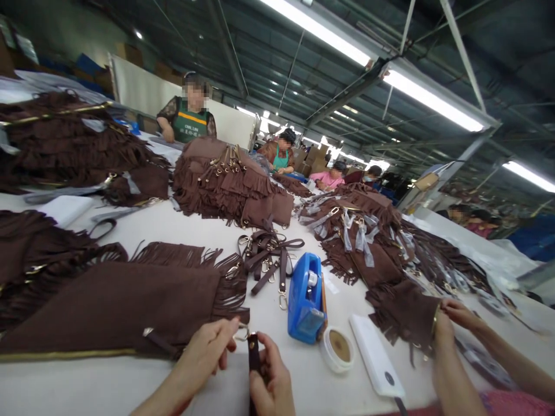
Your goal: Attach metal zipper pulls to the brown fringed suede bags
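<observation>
My right hand [273, 378] is closed around a dark brown wrist strap [253, 353] that hangs downward, with a rivet near its top. At the strap's upper end is a metal snap hook [241, 333], pinched in the fingers of my left hand [210, 349]. Left of my hands lies a brown fringed bag [130, 300] with a gold zipper along its near edge. A short tab [160, 341] with a metal end rests on that bag, close to my left wrist. Beyond my hands, more straps with hooks [271, 260] lie in a loose heap.
A blue tape dispenser [303, 300], a round tub [337, 349] and a white power bank [376, 355] stand to the right. At far right, a co-worker's hands [451, 318] hold a small fringed pouch [407, 312]. Piles of fringed bags [221, 179] line the table; other people sit beyond.
</observation>
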Motion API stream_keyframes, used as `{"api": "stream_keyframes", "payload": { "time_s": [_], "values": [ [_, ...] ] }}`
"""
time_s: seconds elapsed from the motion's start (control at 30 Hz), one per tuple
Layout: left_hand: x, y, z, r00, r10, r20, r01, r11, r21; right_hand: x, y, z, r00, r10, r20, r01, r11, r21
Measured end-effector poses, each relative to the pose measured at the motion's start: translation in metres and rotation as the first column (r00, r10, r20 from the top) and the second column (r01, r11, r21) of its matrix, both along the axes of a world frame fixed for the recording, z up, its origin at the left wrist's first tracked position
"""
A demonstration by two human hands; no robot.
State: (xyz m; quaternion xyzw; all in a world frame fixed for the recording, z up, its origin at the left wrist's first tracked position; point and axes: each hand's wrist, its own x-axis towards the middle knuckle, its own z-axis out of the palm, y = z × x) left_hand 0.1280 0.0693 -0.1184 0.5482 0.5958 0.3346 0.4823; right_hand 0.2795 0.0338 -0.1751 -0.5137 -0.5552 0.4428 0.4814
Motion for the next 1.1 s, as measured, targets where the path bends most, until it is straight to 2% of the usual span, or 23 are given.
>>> {"api": "stream_keyframes", "payload": {
  "time_s": [0.07, 0.13, 0.23, 0.3, 0.4, 0.43, 0.5, 0.6, 0.67, 0.77, 0.93, 1.0, 1.1],
  "values": [
    [0.008, 0.000, 0.000, 0.987, 0.034, 0.155, -0.013, 0.991, -0.134, -0.002, -0.007, -0.007, 0.990, -0.049, 0.132, 0.038, 0.995, 0.089],
    [0.008, -0.002, -0.002, 0.968, 0.074, 0.242, -0.033, 0.985, -0.170, -0.004, -0.010, -0.008, 0.973, -0.074, 0.220, 0.037, 0.985, 0.169],
    [0.002, -0.008, -0.003, 0.941, 0.069, 0.330, -0.003, 0.980, -0.197, -0.006, -0.007, 0.004, 0.966, -0.068, 0.248, 0.001, 0.965, 0.261],
    [-0.002, -0.012, -0.002, 0.924, 0.015, 0.382, 0.061, 0.981, -0.184, -0.009, -0.003, 0.017, 0.977, 0.011, 0.211, -0.060, 0.972, 0.227],
    [-0.008, -0.016, -0.001, 0.892, -0.047, 0.450, 0.137, 0.976, -0.168, -0.014, 0.004, 0.032, 0.962, 0.195, 0.191, -0.217, 0.971, 0.103],
    [-0.010, -0.017, 0.000, 0.882, -0.039, 0.469, 0.140, 0.973, -0.183, -0.015, 0.005, 0.033, 0.955, 0.213, 0.206, -0.236, 0.967, 0.098],
    [-0.013, -0.018, 0.000, 0.864, 0.023, 0.503, 0.115, 0.963, -0.242, -0.016, 0.005, 0.032, 0.956, 0.156, 0.249, -0.202, 0.964, 0.172],
    [-0.016, -0.020, 0.000, 0.846, 0.113, 0.521, 0.068, 0.946, -0.316, -0.016, 0.000, 0.022, 0.959, 0.054, 0.279, -0.147, 0.934, 0.327],
    [-0.017, -0.021, 0.000, 0.843, 0.139, 0.520, 0.057, 0.938, -0.343, -0.015, -0.003, 0.018, 0.954, 0.020, 0.299, -0.134, 0.922, 0.364],
    [-0.015, -0.022, 0.000, 0.838, 0.156, 0.524, 0.038, 0.939, -0.341, -0.015, -0.007, 0.022, 0.945, 0.043, 0.323, -0.156, 0.930, 0.332],
    [-0.011, -0.021, 0.001, 0.874, 0.140, 0.464, -0.017, 0.966, -0.259, -0.018, -0.010, 0.037, 0.897, 0.220, 0.384, -0.309, 0.933, 0.187],
    [-0.011, -0.020, 0.001, 0.899, 0.131, 0.418, -0.028, 0.969, -0.245, -0.021, -0.011, 0.035, 0.862, 0.213, 0.461, -0.312, 0.938, 0.151],
    [-0.010, -0.020, -0.002, 0.926, 0.134, 0.353, -0.049, 0.969, -0.241, -0.027, -0.012, 0.019, 0.792, 0.110, 0.600, -0.251, 0.955, 0.156]
  ]
}}
